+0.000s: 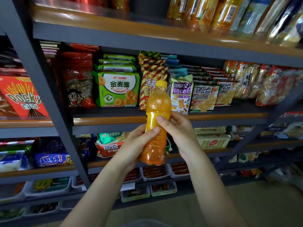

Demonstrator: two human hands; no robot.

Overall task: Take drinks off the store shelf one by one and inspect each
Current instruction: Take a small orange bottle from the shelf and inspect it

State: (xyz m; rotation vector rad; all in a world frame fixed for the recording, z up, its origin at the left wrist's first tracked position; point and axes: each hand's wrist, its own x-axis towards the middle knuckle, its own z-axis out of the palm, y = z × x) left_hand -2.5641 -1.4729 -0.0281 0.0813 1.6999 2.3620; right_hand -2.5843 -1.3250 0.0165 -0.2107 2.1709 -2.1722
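Note:
An orange drink bottle (157, 104) with a yellow cap and a yellow label stands upright in front of the snack shelves, held off the shelf. My left hand (136, 145) grips its lower half from the left, thumb across the label. My right hand (178, 130) grips it from the right, thumb on the label's upper edge. More orange drink bottles (201, 12) and pale bottles stand on the top shelf (114, 32) at the upper right.
Dark metal shelving with wooden edge strips fills the view. The middle shelf (114, 119) carries snack bags and biscuit packs, with Pocky boxes (21, 97) at the left. Lower shelves hold more packs and white trays. A tiled floor (246, 202) shows at the lower right.

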